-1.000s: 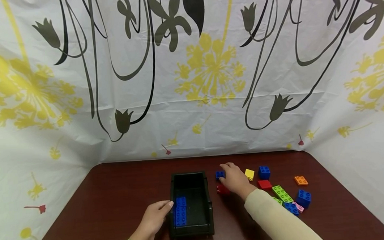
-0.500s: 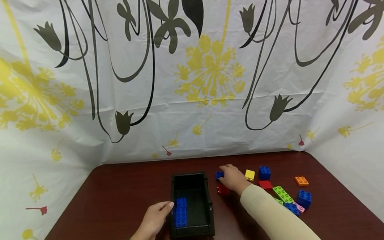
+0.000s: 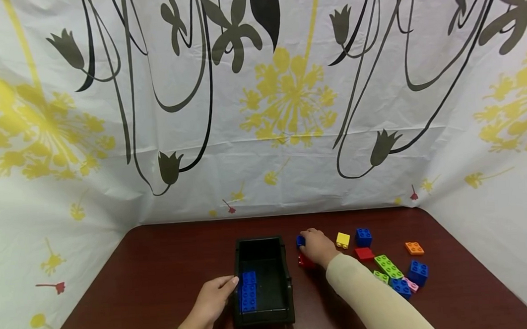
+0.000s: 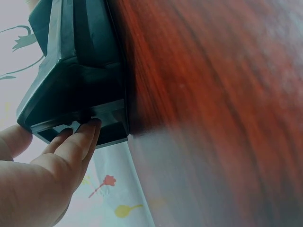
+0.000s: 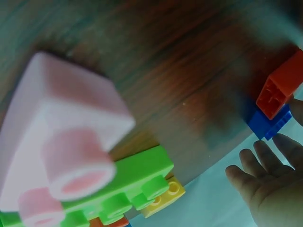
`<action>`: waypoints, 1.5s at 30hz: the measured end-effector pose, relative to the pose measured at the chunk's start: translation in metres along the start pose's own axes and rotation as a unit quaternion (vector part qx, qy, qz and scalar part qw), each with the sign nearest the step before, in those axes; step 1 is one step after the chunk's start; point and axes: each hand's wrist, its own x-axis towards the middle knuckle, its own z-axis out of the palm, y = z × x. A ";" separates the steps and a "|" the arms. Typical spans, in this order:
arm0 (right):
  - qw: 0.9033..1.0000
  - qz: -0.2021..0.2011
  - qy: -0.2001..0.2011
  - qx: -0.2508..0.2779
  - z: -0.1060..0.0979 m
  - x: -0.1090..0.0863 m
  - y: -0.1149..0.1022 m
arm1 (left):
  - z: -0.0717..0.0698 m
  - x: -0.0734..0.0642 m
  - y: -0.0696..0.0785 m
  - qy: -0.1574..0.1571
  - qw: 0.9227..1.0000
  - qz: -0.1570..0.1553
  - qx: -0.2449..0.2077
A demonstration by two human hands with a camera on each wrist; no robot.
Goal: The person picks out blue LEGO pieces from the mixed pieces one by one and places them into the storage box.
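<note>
My left hand grips the left side of a black plastic bin, thumb on the rim. The left wrist view has the fingers against the bin's outer wall. In the bin, blue bricks line the left side. My right hand reaches over a small blue brick and a red brick right of the bin, partly covering both. Seen from the right wrist, the fingers are spread fairly straight, with thumb and index fingertip beside the blue brick; the red brick adjoins it.
Right of my hand lie a yellow brick, blue bricks, a flat red brick, green bricks, a pink brick and an orange brick. A patterned cloth hangs behind the table.
My right hand has shifted slightly left and nearer, over the small blue brick, with the forearm swinging left. The left hand keeps its grip on the bin.
</note>
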 end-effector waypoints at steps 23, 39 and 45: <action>0.999 -0.012 0.029 0.017 0.009 0.008 0.006 | 0.000 0.000 0.000 -0.001 1.000 -0.001 0.004; 0.995 -0.001 0.068 0.075 0.002 0.005 0.012 | 0.001 0.000 0.000 -0.004 1.000 0.004 -0.001; 0.988 0.018 0.078 0.129 -0.006 0.004 0.011 | 0.001 0.001 -0.001 -0.001 1.000 0.012 -0.001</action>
